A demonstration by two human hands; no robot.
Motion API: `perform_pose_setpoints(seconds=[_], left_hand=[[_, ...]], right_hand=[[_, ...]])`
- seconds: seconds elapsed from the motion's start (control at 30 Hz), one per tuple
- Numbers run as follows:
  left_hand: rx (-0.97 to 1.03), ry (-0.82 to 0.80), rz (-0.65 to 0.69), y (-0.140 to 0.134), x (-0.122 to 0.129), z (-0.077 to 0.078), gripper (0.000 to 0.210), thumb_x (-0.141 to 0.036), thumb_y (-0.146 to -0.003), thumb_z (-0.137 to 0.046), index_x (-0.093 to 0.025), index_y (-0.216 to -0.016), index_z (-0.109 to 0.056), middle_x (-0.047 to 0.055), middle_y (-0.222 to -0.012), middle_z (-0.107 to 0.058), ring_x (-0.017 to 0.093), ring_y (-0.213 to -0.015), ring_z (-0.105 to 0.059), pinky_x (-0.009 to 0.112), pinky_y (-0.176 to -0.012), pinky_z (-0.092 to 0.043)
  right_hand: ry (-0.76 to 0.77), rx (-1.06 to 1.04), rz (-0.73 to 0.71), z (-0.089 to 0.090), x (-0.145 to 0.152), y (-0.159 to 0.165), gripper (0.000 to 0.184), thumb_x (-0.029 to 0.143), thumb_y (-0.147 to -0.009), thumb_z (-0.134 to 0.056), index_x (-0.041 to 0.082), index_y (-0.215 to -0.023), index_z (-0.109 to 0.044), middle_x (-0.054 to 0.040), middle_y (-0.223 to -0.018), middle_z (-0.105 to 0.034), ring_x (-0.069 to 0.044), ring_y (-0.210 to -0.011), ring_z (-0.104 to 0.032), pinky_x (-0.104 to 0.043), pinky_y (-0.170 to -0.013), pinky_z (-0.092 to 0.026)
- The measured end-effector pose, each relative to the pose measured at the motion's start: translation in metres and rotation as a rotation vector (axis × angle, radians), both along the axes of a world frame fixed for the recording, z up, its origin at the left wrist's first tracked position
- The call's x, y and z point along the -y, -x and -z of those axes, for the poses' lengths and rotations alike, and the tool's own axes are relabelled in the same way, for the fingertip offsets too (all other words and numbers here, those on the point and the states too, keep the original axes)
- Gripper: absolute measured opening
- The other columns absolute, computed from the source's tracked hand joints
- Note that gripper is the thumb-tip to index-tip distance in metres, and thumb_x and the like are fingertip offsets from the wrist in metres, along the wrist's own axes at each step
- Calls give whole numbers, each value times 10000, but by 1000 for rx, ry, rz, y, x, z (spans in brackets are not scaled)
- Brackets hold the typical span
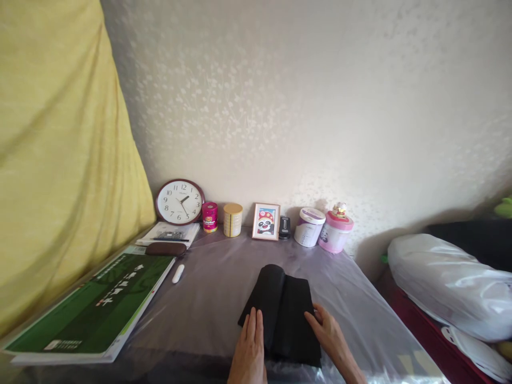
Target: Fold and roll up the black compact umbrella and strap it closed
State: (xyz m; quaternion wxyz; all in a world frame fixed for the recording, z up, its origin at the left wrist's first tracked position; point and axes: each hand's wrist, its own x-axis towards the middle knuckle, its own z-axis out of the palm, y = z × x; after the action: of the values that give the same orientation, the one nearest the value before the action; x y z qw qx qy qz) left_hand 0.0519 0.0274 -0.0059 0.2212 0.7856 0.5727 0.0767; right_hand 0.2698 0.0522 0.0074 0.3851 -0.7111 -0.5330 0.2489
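Note:
A black book, or a book-like item with black leaves, lies spread open near the front of the table. Its left half curves up thickly and its right half lies flatter. Flat on the lower left half rests my left hand, with its fingers stretched out. My right hand is at the right edge, thumb on the black surface and the other fingers bent beside the edge, which seems pinched between them. No print or cover marking shows on the black item.
Left on the plastic-covered table lie a green book, a brown case and a small white object. Along the wall stand a clock, a picture frame and several tubs, including a white one. A white bag sits right.

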Motion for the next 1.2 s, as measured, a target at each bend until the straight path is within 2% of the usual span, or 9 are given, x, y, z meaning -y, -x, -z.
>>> perform_pose_setpoints(seconds=[0.2, 0.33, 0.47, 0.63, 0.8, 1.0, 1.07, 1.13, 1.2], left_hand=[[-7, -164, -4, -2, -1, 23, 971, 10, -486, -400, -86, -1392, -62, 127, -1472, -26, 268, -1358, -125, 397, -1076, -280], [-7, -213, -6, -2, -1, 31, 990, -1, -452, -417, -51, -1386, -93, 162, -1470, -67, 270, -1352, -159, 363, -1066, -296], [8, -215, -24, -3, -3, 32, 957, -21, -470, -436, -51, -1382, -147, 161, -1468, -126, 277, -1345, -192, 362, -1065, -300], [14, -202, -12, 1, -6, 31, 886, -11, -532, -423, -44, -1378, -158, 147, -1465, -178, 246, -1346, -210, 331, -1075, -296], [47, -202, -12, 9, -5, 38, 849, -50, -573, -440, -35, -1378, -169, 136, -1456, -236, 210, -1328, -274, 299, -1069, -308], [35, -422, -73, 18, 3, 48, 707, -102, -637, -489, -126, -1329, -344, 123, -1351, -449, 247, -1224, -443, 360, -995, -412], [30, -528, 6, 19, 3, 41, 627, -118, -677, -490, -204, -1291, -402, 92, -1347, -459, 245, -1206, -462, 370, -982, -424], [40, -623, 165, 19, 1, 29, 529, -141, -718, -484, -271, -1230, -461, 47, -1389, -412, 234, -1215, -453, 365, -993, -415], [31, -704, 283, 19, -3, 18, 470, -162, -761, -460, -289, -1213, -472, 19, -1427, -352, 229, -1246, -417, 378, -1023, -385]], right_hand=[[-3, -538, -227, -39, -13, 36, 476, 536, -656, -625, 173, -965, -626, -41, -753, -687, -230, -731, -649, -318, -652, -504], [-38, -683, -302, -46, -30, 69, 476, 520, -667, -644, 171, -989, -612, -44, -774, -682, -229, -731, -647, -338, -674, -507], [-41, -612, -314, -31, -48, 89, 483, 533, -661, -632, 168, -976, -616, -50, -782, -674, -235, -766, -642, -337, -685, -506], [-42, -366, -210, -8, -67, 96, 482, 467, -640, -646, 146, -1000, -618, -49, -803, -660, -237, -874, -615, -319, -736, -481], [-6, -224, -263, -2, -76, 96, 398, 401, -677, -634, 148, -984, -632, 9, -624, -604, -165, -664, -590, -268, -605, -454], [67, -277, -333, -2, -77, 99, 439, 438, -716, -589, 120, -1020, -587, 27, -560, -591, -146, -566, -575, -263, -559, -434], [89, -320, -361, -4, -76, 99, 471, 473, -731, -558, 119, -1041, -564, 0, -610, -640, -165, -619, -610, -283, -602, -451], [99, -341, -391, -7, -74, 100, 494, 507, -736, -532, 125, -1049, -549, -24, -651, -676, -184, -681, -634, -302, -644, -462], [99, -343, -420, -12, -71, 100, 483, 511, -746, -510, 132, -1043, -543, -38, -678, -693, -191, -724, -642, -310, -672, -465]])
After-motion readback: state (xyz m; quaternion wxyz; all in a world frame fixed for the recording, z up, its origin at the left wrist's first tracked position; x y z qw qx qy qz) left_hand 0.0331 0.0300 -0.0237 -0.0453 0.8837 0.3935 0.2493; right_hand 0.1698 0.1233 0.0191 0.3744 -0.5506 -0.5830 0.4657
